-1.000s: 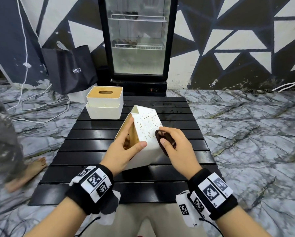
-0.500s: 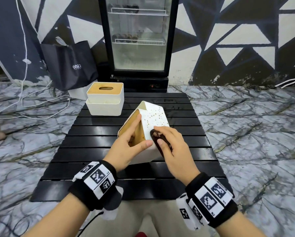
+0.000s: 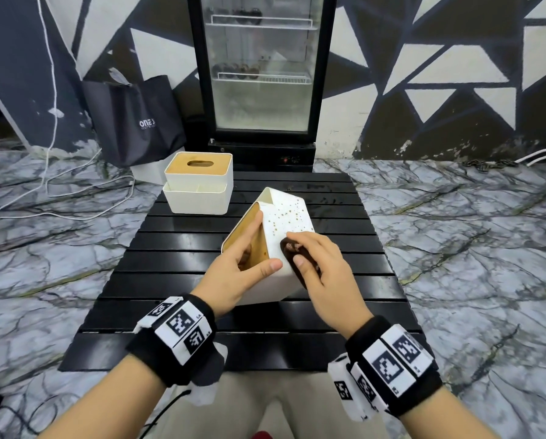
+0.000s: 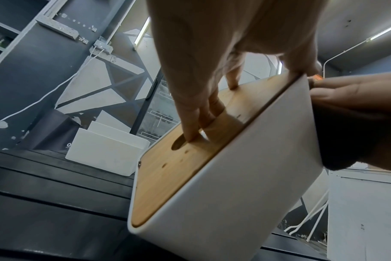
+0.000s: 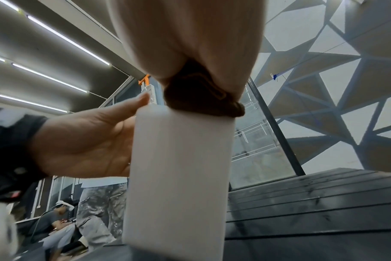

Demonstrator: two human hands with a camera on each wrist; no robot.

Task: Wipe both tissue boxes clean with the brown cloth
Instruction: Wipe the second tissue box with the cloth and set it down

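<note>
Wiping is under way on the first box. From the head view, your left hand (image 3: 233, 274) grips the tilted tissue box (image 3: 284, 223) mid-tabletop (image 3: 176, 274); your right hand (image 3: 322, 274) presses the bunched brown cloth (image 3: 292, 259) on its speckled white side. The second tissue box (image 3: 199, 188) waits at 11 o'clock.

Left wrist view: two fingers (image 4: 190, 123) hook into the smooth wooden lid's slot.

Right wrist view: the cloth, soft and wadded, rides the rounded upper edge; next, I'd sweep toward the specks.
</note>
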